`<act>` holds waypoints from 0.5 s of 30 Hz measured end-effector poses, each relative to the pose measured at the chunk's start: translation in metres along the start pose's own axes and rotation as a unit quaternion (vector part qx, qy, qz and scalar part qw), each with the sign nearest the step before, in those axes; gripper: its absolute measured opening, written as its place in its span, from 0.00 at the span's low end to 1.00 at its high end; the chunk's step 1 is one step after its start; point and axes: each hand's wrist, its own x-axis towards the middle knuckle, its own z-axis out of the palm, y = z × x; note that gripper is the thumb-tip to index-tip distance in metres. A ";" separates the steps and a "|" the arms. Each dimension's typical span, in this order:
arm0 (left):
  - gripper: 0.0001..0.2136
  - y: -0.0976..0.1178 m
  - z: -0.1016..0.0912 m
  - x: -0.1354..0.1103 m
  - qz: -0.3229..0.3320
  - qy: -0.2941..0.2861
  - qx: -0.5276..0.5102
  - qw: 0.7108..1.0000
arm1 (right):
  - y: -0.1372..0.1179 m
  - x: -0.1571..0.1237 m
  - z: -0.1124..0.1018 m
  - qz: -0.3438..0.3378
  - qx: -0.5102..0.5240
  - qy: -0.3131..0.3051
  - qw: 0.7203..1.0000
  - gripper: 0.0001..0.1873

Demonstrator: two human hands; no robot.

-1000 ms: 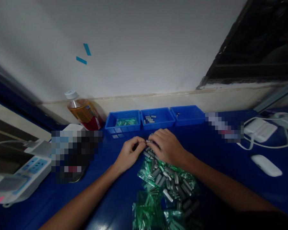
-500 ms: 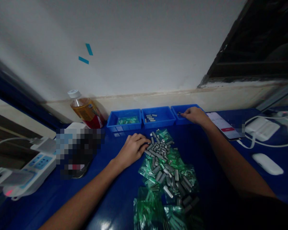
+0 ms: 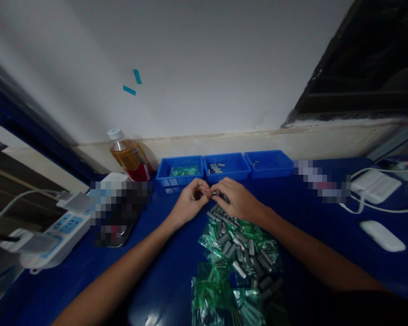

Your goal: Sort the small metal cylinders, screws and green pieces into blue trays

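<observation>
My left hand (image 3: 189,201) and my right hand (image 3: 236,198) meet fingertip to fingertip just above the far end of a heap of grey metal pins (image 3: 240,246). A small silver metal part (image 3: 214,193) shows in the right thumb and finger pinch. The left thumb and fingers are closed against the same spot, and what they hold is hidden. Green plastic bags (image 3: 211,296) of metal pieces lie under and in front of the heap.
Behind the hands stand three blue bins: a left bin (image 3: 180,181) with green packets, a middle bin (image 3: 236,174) with several pins, a right bin (image 3: 275,170) with a tiny piece. A bottle (image 3: 131,158), power strip (image 3: 63,231), phone (image 3: 119,231) and white case (image 3: 382,235) lie around.
My right hand has come out of the right bin, moving left to join my left hand over the heap. My left hand has lifted slightly off the pins. The view has shifted a little.
</observation>
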 end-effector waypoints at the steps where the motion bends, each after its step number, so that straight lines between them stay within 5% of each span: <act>1: 0.09 0.002 0.001 0.002 0.000 -0.003 -0.025 1.000 | 0.000 0.000 0.000 -0.001 0.001 0.010 1.000 0.04; 8: 0.11 0.011 0.005 0.015 -0.008 -0.016 -0.060 0.998 | 0.007 -0.001 -0.009 0.003 0.008 0.072 0.997 0.05; 11: 0.09 0.007 0.003 0.018 0.014 -0.040 0.080 0.996 | 0.018 0.002 -0.020 0.047 -0.045 0.087 0.994 0.07; 15: 0.12 -0.009 -0.002 0.017 0.072 -0.073 0.312 0.945 | 0.051 0.001 -0.049 0.182 -0.157 0.104 0.965 0.14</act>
